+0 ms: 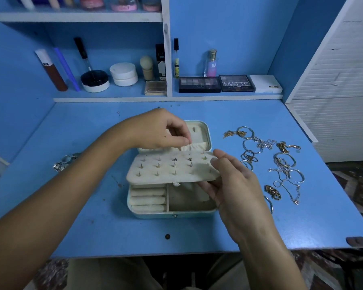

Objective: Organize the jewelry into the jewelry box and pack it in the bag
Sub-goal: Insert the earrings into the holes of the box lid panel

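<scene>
A pale green jewelry box (172, 214) lies open on the blue desk (92, 206), its cream lid (199, 132) tilted back. A cream earring panel (166, 170) studded with several earring posts is lifted over the box. My right hand (235, 185) holds the panel's right edge, thumb on top and fingers underneath. My left hand (164, 130) hovers above the panel's far edge, thumb and forefinger pinched together on something too small to make out. Ring rolls (148, 198) and an open compartment (187, 199) show below. Loose chains, bangles and hoops (275, 162) lie to the right.
A few rings (66, 161) lie on the desk left of my forearm. The back shelf holds cosmetics: eyeshadow palettes (218, 83), a perfume bottle (211, 62), white jars (124, 74). A white slatted cabinet (344, 91) borders the desk's right side. No bag is visible.
</scene>
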